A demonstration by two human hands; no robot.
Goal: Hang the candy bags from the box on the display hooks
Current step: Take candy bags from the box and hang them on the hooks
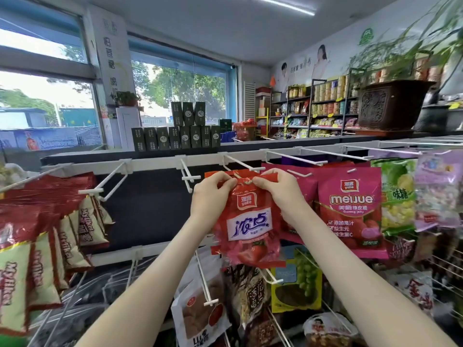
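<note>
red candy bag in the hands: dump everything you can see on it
The red candy bag is glossy plastic film with a red yake badge, a white panel with blue characters and a strawberry picture near the bottom. It hangs about upright. The left hand and right hand pinch its top edge either side of the hang hole, just below a white wire hook. Whether the hole is on the hook cannot be told. A pink bag hangs beside it on the right.

Head view faces forward, close to the hook rack (155, 162).
</note>
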